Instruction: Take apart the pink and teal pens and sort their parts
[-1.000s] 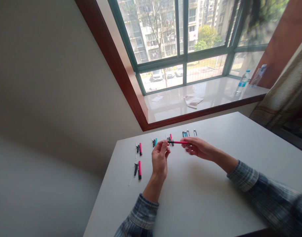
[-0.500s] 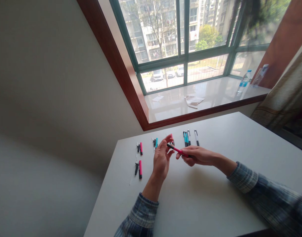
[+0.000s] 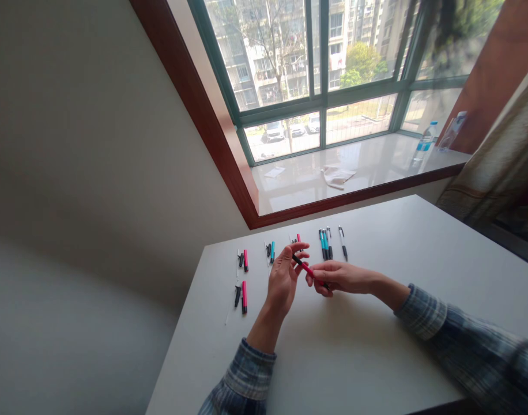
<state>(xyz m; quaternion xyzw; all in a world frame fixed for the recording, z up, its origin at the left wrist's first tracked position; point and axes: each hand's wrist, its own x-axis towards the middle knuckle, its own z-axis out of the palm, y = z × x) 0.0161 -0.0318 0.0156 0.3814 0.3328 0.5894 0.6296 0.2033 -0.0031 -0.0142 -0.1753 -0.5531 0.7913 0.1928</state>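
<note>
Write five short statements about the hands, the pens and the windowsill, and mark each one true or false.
1. The left hand and the right hand hold one pink pen between them. True.
2. The pink pen lies flat on the table. False: it is held tilted above the table.
3. A water bottle stands on the windowsill. True.
4. The teal pens are in the left hand. False: the teal pens lie on the table beyond the right hand.
5. The sleeves are plain red. False: each sleeve is blue plaid.
</note>
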